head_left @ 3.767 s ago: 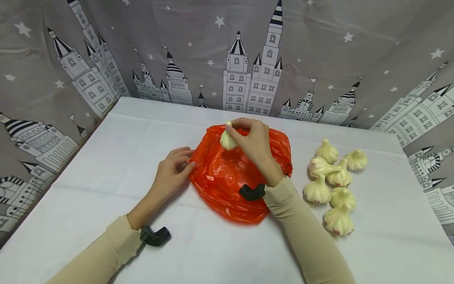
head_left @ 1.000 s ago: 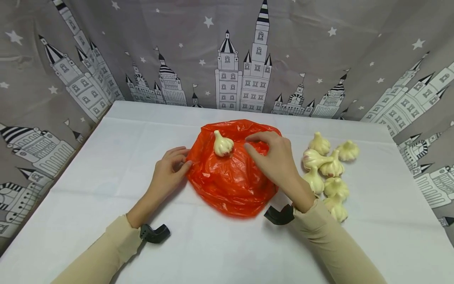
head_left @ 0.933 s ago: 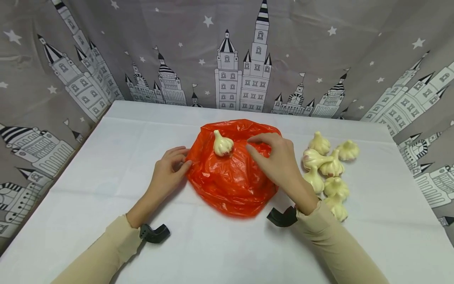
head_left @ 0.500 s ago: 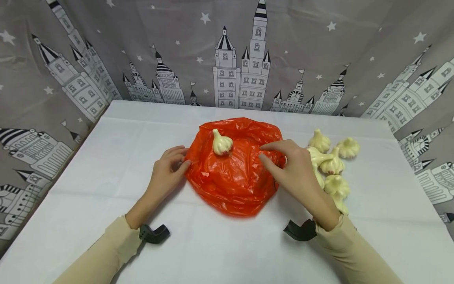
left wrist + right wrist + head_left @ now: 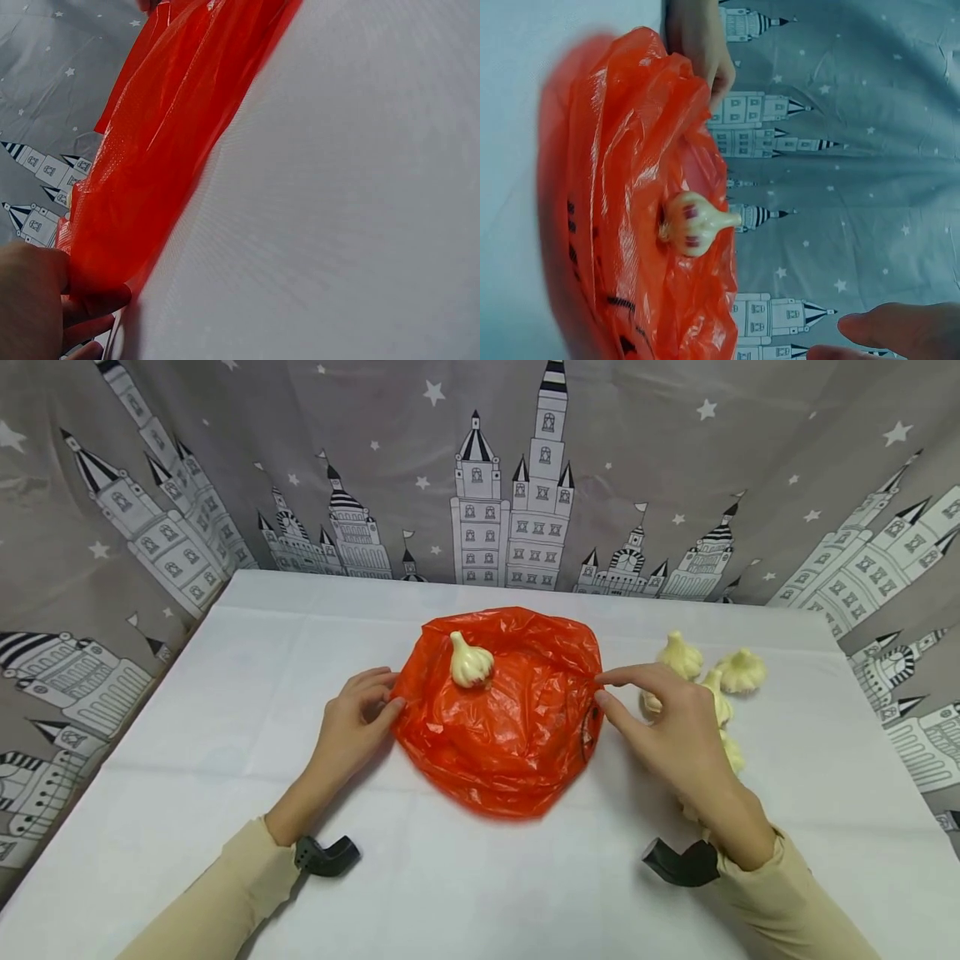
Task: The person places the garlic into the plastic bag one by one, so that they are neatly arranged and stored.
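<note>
A red plastic bag (image 5: 510,735) lies spread with its mouth up on the white table. On it rests one garlic bulb (image 5: 471,663), its stem leaning up and left in the head view; the right wrist view shows the same bulb (image 5: 694,225) inside the red folds. My left hand (image 5: 356,714) pinches the bag's left edge between thumb and fingers (image 5: 105,300). My right hand (image 5: 675,718) is at the bag's right edge, thumb and forefinger slightly apart and nothing between them. Whether its fingertips touch the plastic I cannot tell.
Several more garlic bulbs (image 5: 741,672) lie right of the bag, some partly hidden behind my right hand and forearm. A grey curtain (image 5: 405,460) printed with castles and stars hangs around the back and sides of the white table (image 5: 480,885).
Earlier my right hand held the garlic bulb over the bag; it has let go, leaving the bulb on the bag, and moved right to the bag's edge. My left hand has stayed put.
</note>
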Available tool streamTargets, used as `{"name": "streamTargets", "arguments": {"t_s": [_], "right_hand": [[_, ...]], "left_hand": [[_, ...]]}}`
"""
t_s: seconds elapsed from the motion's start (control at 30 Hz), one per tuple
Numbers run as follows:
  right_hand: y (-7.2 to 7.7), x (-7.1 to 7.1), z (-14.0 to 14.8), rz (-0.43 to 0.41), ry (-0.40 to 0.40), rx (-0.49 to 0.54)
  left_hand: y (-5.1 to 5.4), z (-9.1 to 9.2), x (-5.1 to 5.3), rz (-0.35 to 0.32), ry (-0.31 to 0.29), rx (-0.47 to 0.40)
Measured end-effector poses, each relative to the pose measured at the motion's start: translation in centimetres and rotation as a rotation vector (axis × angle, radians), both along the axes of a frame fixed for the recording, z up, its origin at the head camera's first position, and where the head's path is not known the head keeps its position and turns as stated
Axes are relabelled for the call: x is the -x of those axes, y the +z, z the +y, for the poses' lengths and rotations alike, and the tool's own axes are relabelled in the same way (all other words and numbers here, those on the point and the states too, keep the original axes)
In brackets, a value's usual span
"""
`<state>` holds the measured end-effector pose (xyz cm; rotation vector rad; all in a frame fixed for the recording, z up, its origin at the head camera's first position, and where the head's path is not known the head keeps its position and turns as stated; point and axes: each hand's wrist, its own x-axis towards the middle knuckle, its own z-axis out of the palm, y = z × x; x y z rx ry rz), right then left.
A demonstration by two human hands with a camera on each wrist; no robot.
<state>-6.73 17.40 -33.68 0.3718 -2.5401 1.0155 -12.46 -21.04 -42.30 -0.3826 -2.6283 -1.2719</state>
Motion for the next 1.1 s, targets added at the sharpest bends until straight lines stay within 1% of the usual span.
{"name": "streamTargets", "arguments": {"t_s": [0.1,0.27,0.4,0.53,0.8,1.0,1.1], "right_hand": [[0.1,-0.3,0.6,0.007,-0.005,-0.011],[0.2,-0.9,2.0,0.039,-0.046,-0.007],[0.3,-1.2,3.1,0.047,-0.085,-0.001],[0.3,-1.5,4.1,0.035,-0.114,-0.016],[-0.3,-2.5,6.8,0.03,-0.152,-0.029],[-0.5,-3.5,8.9,0.034,-0.22,-0.013],[-0.8,-3.9,9.6,0.03,-0.237,-0.006]], "left_hand": [[-0.1,-0.1,0.0,0.016,0.009,0.01],[0.0,-0.1,0.1,0.035,0.003,0.019],[0.0,-0.1,0.0,0.026,0.0,0.013],[-0.1,0.0,0.1,0.022,-0.003,0.007],[-0.3,-0.2,0.0,0.008,0.009,0.013],[-0.2,-0.1,0.2,0.008,0.005,-0.001],[-0.1,-0.1,0.3,-0.001,0.011,0.005]]}}
